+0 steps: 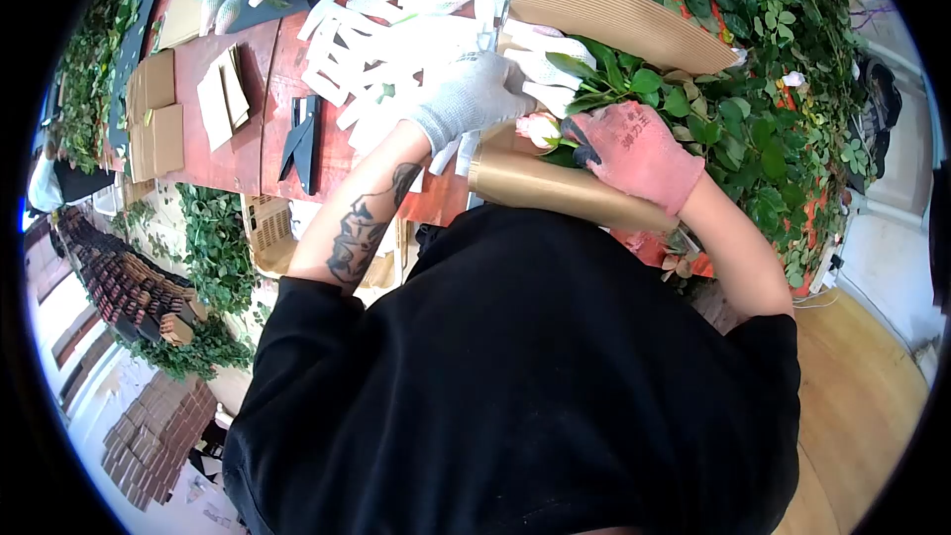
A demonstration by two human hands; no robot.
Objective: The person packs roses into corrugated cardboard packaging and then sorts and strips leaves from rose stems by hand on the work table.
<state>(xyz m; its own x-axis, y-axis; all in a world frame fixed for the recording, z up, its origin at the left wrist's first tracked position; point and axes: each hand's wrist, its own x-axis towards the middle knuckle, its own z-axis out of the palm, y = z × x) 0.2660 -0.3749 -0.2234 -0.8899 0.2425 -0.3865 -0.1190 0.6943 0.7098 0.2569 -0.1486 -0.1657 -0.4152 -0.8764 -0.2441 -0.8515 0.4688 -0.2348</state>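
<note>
My left hand (477, 94), in a pale grey knit glove, reaches over a pile of white strips (371, 35). Its fingers are curled beside rose heads in white sleeves (550, 69); what they hold, if anything, is hidden. My right hand (634, 154), in a pink glove with dark fingertips, is closed around the stem of a pale pink rose (539, 131), just behind its bloom. That rose lies level with the sleeved ones, above a sheet of corrugated cardboard (555, 186). Green leaves (639, 84) spread between the hands and the raised far cardboard flap (614, 15).
A black stapler (301, 144) and cardboard pieces (223, 94) lie on the red table (260, 59) at left. Folded cardboard (154, 119) stands at its edge. Leafy stems (773, 119) heap up on the right. A plastic crate (272, 238) sits below the table.
</note>
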